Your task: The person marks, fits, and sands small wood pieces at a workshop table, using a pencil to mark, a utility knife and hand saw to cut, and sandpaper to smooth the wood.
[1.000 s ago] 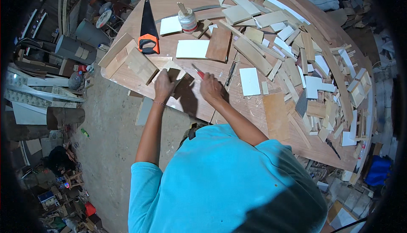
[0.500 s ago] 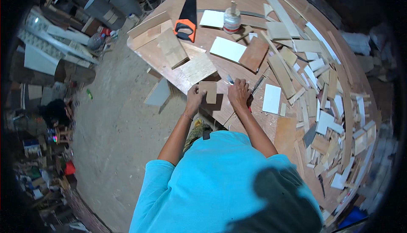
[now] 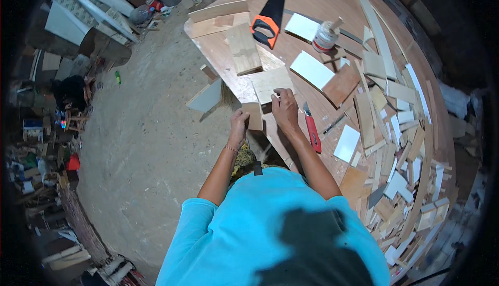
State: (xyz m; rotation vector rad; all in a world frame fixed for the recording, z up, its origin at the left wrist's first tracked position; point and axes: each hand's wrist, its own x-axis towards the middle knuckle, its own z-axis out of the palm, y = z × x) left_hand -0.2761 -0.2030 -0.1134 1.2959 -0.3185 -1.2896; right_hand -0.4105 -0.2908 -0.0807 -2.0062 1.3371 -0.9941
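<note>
My left hand (image 3: 238,129) pinches a small flat wooden board (image 3: 253,117) by its left edge, at the bench's near edge. My right hand (image 3: 286,113) is beside that board, its fingers bent and apart over the near edge of a pale wooden block (image 3: 272,82); whether they touch the block I cannot tell. A red utility knife (image 3: 313,131) lies on the bench to the right of my right hand, blade pointing away from me. Next to it lies a slim dark pen-like tool (image 3: 333,124).
An orange-handled handsaw (image 3: 271,18), a jar with a stick in it (image 3: 326,35) and white panels (image 3: 312,69) lie farther back on the bench. Heaped wood offcuts (image 3: 400,145) cover its right side. A grey-white board (image 3: 205,96) stands beside the bench over the floor (image 3: 150,145).
My right hand has left the utility knife, which now lies uncovered on the bench, and has moved to the pale block. My left hand still holds the small board, now tilted. The view has shifted.
</note>
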